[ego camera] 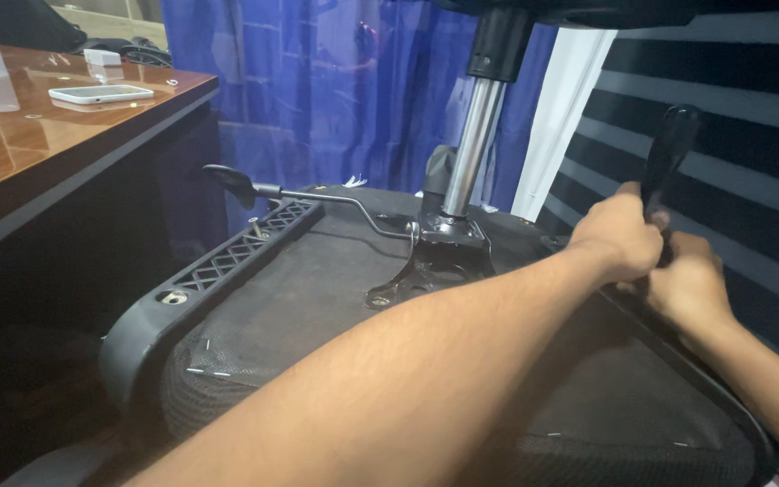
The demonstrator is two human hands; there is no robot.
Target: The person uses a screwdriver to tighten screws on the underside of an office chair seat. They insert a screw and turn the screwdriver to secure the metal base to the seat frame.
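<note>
Upturned office chair seat (335, 298), underside facing up, lies just beside the wooden desk (38, 135); everything below is placed from that seat. Left hand (622, 239) and right hand (689, 287) meet at the seat's far right edge, both curled tight around the base of a black armrest bracket (669, 149) that sticks up there. Left fingers look clenched on the bracket's lower end, right hand closed just under it, touching the left; exactly what the fingertips pinch is hidden, cannot tell if a screw or tool is in there. Step in hand looks like working the fixing of that bracket to the seat's side rail, fitting or loosening, unclear which. Next move probably calls for a steady grip on the bracket while the fastener is turned, keeping it lined up with its hole. At the seat's centre: metal mechanism plate (426, 257) with the chrome gas cylinder (475, 144) rising from it; black adjustment lever (263, 191) runs out to the seat's left. Opposite side rail (227, 261) has open screw holes. A phone (101, 93) lies on the desk.
</note>
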